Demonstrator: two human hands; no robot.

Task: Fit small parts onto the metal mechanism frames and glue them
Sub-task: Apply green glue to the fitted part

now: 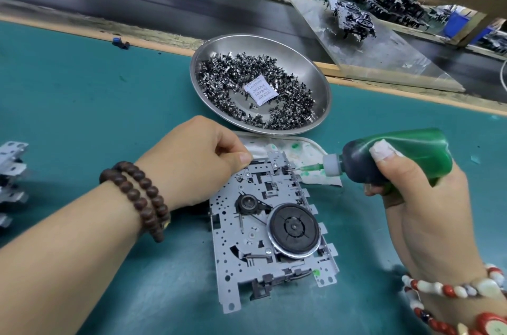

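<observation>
A: Frame [271,236] lies flat on the green surface [82,93], just before the bowl [321,79] of small parts [290,104].

B: Left hand [197,159] pinches its top edge; right hand [419,194] grasps the glue bottle [411,153], tip at the frame.

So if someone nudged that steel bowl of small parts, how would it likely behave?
The steel bowl would probably slide on the green mat rather than tip: it looks wide and shallow. Its small parts lie loose, so they would likely shift.
</observation>
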